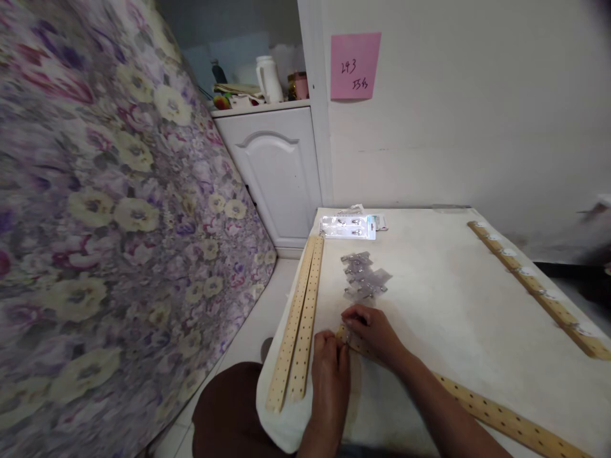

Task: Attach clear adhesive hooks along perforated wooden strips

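Observation:
A perforated wooden strip lies slantwise across the table's front, its far-left end between my two hands. My left hand is closed at that end, its fingers curled against the wood. Just beyond it, my right hand is closed in a pinch over the same end; whatever its fingertips hold is too small to make out. A small shiny piece shows on the strip between the hands. Past the fingers lies a pile of small clear packets with metal pieces. My right forearm covers part of the strip.
Two more perforated strips lie along the table's left edge. A blister pack sits at the back. Along the right edge rests a strip with several clear-and-metal pieces. A flowered curtain hangs left; a white wall stands behind.

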A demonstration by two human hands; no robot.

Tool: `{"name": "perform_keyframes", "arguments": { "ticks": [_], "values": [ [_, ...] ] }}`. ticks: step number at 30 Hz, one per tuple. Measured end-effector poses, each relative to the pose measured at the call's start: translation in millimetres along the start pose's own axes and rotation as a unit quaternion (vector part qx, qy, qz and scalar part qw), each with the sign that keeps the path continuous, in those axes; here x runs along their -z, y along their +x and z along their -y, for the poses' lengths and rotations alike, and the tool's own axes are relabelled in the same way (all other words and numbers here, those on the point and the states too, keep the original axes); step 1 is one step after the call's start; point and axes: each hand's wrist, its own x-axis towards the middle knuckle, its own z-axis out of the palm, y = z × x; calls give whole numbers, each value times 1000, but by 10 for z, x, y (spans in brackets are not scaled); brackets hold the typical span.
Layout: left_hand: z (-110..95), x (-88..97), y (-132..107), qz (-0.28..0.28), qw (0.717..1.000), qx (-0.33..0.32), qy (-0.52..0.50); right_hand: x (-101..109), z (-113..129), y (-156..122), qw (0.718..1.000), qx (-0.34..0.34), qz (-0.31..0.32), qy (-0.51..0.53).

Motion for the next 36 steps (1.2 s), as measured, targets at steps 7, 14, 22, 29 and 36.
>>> {"name": "perform_keyframes", "arguments": {
  "ticks": [7, 14, 22, 29, 36],
  "values": [
    [-5, 18, -4, 11, 1000, 4, -8, 28, -3, -32, 1000, -2, 14, -6],
    [5, 2, 10, 4, 1000, 1, -4, 35, -4, -29, 1000, -12, 19, -6],
    [-24, 18, 5, -6, 1000, -4, -2, 19, -31, -19, 998, -32, 27, 42],
    [-27, 24, 11, -6, 1000, -6, 0, 12, -23, -8, 998, -32, 31, 33],
    [11, 9, -6, -17, 1000, -11, -19, -4, -25, -25, 999, -16, 23, 36]
  ]
}}
